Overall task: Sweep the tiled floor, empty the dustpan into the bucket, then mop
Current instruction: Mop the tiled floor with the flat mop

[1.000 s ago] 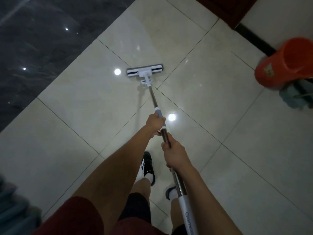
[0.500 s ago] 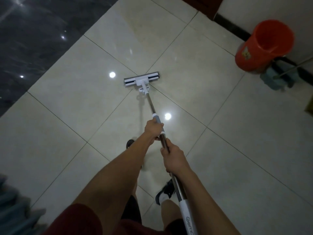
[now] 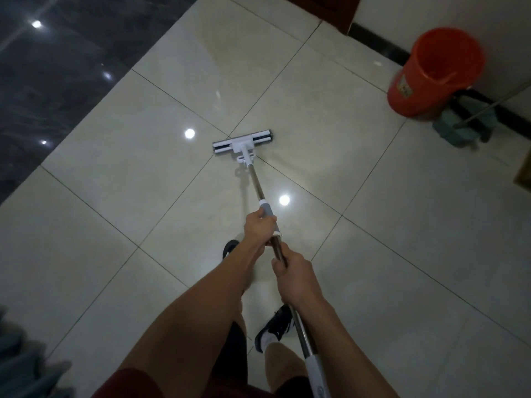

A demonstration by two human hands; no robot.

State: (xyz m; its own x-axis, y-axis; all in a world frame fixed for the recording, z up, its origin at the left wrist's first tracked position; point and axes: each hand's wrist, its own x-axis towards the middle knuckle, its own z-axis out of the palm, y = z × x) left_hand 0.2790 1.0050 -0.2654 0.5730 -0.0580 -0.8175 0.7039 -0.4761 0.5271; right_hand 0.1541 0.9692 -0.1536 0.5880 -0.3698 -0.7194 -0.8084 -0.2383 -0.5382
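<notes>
Head view, both hands' fingers wrapped around mop handle [image 3: 256, 183], left hand [image 3: 257, 226] ahead of right hand [image 3: 296, 278]

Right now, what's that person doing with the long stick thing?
That's a mop. A person is holding its handle with both hands: the left hand is lower down on the grey sleeve, and the right hand is higher up the metal pole. The flat white mop head rests on the shiny tiled floor ahead of their feet. An orange bucket stands by the wall to the right, with a greenish dustpan beside it.
</notes>
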